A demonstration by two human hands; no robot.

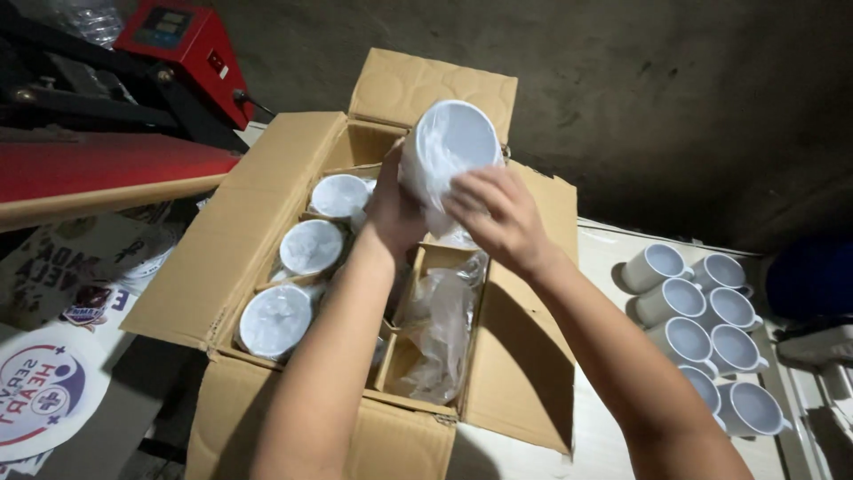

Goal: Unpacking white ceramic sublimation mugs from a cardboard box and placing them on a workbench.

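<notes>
I have a white mug wrapped in clear plastic lifted above the open cardboard box, toward its far side. My left hand is closed around the mug's left side; my right hand has its fingers curled on the plastic at the mug's near right edge. Below, three more wrapped mugs sit in the box's left row, and loose plastic fills the right compartments. Bare white mugs stand grouped on the table at the right
</notes>
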